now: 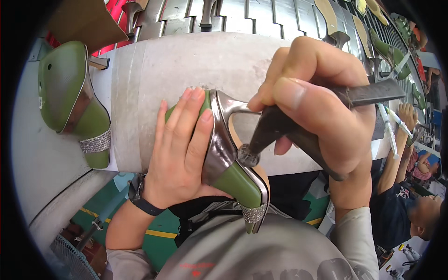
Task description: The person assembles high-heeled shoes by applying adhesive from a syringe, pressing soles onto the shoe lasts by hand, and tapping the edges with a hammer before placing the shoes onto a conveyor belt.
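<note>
Across my lap and the table edge lies a green high-heeled shoe [238, 184] with a metallic bronze heel and a glittery band near the toe. My left hand [179, 140] lies over its green upper, fingers together and pressing it against the tabletop. Dark metal lasting pincers [298, 133] are gripped in my right hand [322, 98], with the fingers wrapped round them. Their round, hammer-like knob is at the sole edge under the heel arch; I cannot tell whether it touches. My right fingertips are close to the heel's tip.
Another green shoe [95, 114] lies at the left on the pale table [154, 60]. A brown cardboard piece [86, 23] sits at the far left. Beyond the table, a slatted metal conveyor [261, 18] carries shoe parts. A co-worker [401, 205] is at the right; a fan [70, 259] stands lower left.
</note>
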Available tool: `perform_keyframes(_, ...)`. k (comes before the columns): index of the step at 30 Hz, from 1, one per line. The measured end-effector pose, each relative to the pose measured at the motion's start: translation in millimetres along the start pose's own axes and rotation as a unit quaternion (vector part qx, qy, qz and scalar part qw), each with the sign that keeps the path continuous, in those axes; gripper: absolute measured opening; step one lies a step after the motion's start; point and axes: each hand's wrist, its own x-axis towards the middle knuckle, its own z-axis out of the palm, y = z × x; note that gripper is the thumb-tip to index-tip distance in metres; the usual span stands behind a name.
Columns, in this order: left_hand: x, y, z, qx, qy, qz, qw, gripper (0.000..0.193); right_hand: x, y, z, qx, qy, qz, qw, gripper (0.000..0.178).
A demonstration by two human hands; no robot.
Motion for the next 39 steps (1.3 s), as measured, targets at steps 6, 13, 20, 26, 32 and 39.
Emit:
perform_keyframes(6,-0.6,-0.2,1.2,-0.011,-0.001,0.002,1.000,0.137,-27.5,5.1,-7.5,0.035,0.057,0.027,0.997,0.026)
perform_keyframes(13,-1.5,-3.8,-0.9,-0.017,-0.009,0.001,1.000,0.136,-40.9,7.0,-10.2,0.014,0.118,-0.057,0.991,0.030)
perform_keyframes(20,1.7,-4.9,-0.9,0.004,-0.022,0.022,1.000,0.134,-24.9,24.2,4.1,0.085,0.175,0.022,0.981,0.023)
perform_keyframes(26,-1.1,-4.3,-1.8,0.001,-0.020,0.010,1.000,0.134,-40.3,24.7,-2.8,-0.195,0.454,-0.278,0.824,0.022)
perform_keyframes(32,-0.6,-5.1,-3.4,-0.002,0.001,0.033,0.999,0.136,-33.6,26.0,9.4,0.059,0.130,-0.035,0.989,0.020)
perform_keyframes(39,15.0,42.3,-8.9,0.061,-0.067,0.161,0.983,0.091,-92.4,36.0,-48.7,-0.507,0.110,-0.301,0.800,0.022)
